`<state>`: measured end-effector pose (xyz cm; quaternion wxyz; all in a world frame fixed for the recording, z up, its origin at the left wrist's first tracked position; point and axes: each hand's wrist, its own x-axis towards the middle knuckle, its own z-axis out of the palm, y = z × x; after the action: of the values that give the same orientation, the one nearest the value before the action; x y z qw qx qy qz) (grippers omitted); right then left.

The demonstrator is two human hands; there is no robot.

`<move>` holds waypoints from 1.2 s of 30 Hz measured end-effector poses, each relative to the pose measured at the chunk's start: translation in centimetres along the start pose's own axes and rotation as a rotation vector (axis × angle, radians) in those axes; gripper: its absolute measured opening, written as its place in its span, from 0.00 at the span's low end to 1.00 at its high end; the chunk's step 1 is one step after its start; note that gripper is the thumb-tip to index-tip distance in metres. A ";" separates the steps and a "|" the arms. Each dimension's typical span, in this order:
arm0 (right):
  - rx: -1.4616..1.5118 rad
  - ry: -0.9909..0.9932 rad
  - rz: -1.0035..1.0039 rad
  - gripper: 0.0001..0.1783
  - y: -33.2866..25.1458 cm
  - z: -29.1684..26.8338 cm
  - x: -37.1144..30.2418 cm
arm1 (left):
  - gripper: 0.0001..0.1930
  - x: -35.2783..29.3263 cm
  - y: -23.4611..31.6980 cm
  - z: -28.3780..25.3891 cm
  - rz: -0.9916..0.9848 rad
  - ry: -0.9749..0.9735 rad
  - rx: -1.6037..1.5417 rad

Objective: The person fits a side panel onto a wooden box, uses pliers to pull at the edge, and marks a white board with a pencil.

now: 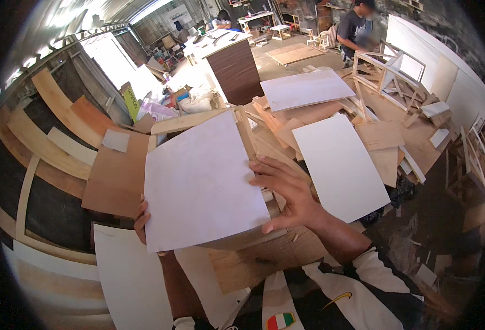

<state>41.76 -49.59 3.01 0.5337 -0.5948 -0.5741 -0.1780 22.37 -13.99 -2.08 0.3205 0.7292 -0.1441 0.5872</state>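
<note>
Squaring, I judge: white rectangular panel [204,181] over pale wooden frame [246,135]. Left hand [141,223], mostly hidden, fingers bent at left edge, grip unclear; right hand [286,190], spread, touching right. I'd keep edges flush.

The white, 4-cornered flat panel [204,176] lay slightly askew over the pale wooden frame [246,132], whose bare bars showed past 2 of the panel's edges, far and right.

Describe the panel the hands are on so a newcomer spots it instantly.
Find the brown-sided counter near the top centre. Below it, in the foreground, a white panel sits over a wooden frame. Unlike the other white panels, it has the left hand and right hand at opposite edges.
</note>
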 end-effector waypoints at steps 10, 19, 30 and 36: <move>0.014 0.022 0.046 0.48 0.1 0.6 -0.4 | 0.46 0.3 1.7 -0.8 -0.076 -0.037 0.042; 0.001 0.002 0.083 0.46 -1.6 -0.2 -1.7 | 0.47 1.1 5.8 -0.5 -0.190 -0.128 0.118; 0.112 0.054 0.052 0.44 -3.5 -0.5 -4.1 | 0.54 -0.1 10.2 0.8 0.017 -0.106 0.078; 0.240 0.109 0.222 0.26 -5.5 0.7 -5.8 | 0.49 -4.9 12.2 0.6 -0.255 -0.016 0.260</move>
<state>35.10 -53.16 0.32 0.6475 -0.5763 -0.4922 -0.0801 14.34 -24.35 -3.15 0.2940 0.7816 0.0241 0.5496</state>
